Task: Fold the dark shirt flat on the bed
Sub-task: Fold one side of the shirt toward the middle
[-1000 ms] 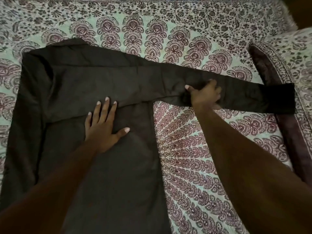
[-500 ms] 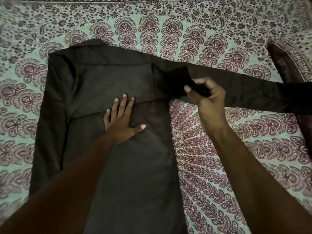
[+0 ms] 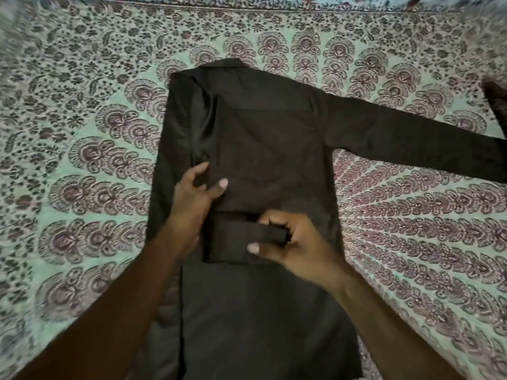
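Note:
The dark shirt (image 3: 274,127) lies flat on the bed, collar at the far end, its left side folded inward. One sleeve is folded down the middle of the back, ending in a cuff (image 3: 233,242). My left hand (image 3: 192,198) pinches the fabric at that folded sleeve's left edge. My right hand (image 3: 299,248) is closed on the right end of the cuff. The other sleeve (image 3: 411,144) stretches out to the right across the bed.
A patterned green and maroon bedspread (image 3: 82,138) covers the bed on all sides of the shirt. A dark-edged pillow (image 3: 496,97) shows at the right border, near the end of the outstretched sleeve.
My right hand left the outstretched sleeve and now holds a cuff on the shirt's back. My left hand went from pressing flat to pinching fabric. The view shifted left.

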`<move>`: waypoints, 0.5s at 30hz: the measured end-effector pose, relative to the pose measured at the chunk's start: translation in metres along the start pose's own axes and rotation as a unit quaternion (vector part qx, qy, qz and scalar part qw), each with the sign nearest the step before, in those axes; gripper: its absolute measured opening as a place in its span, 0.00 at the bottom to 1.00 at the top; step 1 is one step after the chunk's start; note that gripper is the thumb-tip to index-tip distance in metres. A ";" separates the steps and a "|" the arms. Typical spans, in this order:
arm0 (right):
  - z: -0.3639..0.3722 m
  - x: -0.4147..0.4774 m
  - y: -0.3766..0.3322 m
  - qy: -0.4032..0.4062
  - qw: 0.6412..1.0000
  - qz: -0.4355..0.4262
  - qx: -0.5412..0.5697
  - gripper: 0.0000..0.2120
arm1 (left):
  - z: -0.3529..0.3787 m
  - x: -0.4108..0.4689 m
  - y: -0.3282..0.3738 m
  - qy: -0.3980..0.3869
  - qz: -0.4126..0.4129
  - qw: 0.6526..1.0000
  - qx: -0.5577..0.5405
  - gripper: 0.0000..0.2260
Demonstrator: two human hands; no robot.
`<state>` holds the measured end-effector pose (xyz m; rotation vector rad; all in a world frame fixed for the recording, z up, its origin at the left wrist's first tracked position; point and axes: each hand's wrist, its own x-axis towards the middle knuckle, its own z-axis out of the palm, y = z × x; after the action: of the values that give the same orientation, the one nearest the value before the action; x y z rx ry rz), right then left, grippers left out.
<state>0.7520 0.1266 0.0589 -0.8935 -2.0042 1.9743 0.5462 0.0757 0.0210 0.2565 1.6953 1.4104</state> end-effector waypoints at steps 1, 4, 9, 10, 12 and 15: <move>0.014 -0.005 0.002 -0.018 1.000 0.015 -0.018 0.11 | -0.017 -0.008 -0.006 0.021 0.011 1.000 0.014 0.25; 0.055 -0.019 0.009 -0.042 0.993 0.050 -0.098 0.07 | -0.065 -0.034 -0.024 -0.007 0.033 0.998 0.055 0.31; 0.104 -0.039 0.032 -0.042 0.964 0.017 -0.264 0.07 | -0.113 -0.054 -0.056 -0.005 0.046 0.972 0.230 0.23; 0.114 -0.043 0.041 -0.022 0.947 -0.019 -0.319 0.08 | -0.117 -0.056 -0.061 -0.003 0.034 0.972 0.232 0.21; 0.129 -0.050 0.059 0.014 0.906 -0.096 -0.411 0.13 | -0.122 -0.059 -0.069 -0.021 0.007 0.978 0.209 0.20; 0.141 -0.055 0.080 -0.004 0.876 -0.151 -0.459 0.14 | -0.127 -0.057 -0.081 -0.046 -0.012 0.975 0.218 0.26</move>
<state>0.7441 -0.0276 -0.0163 -0.6193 -2.8849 0.7939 0.5165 -0.0751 -0.0269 0.5324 1.9084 0.9790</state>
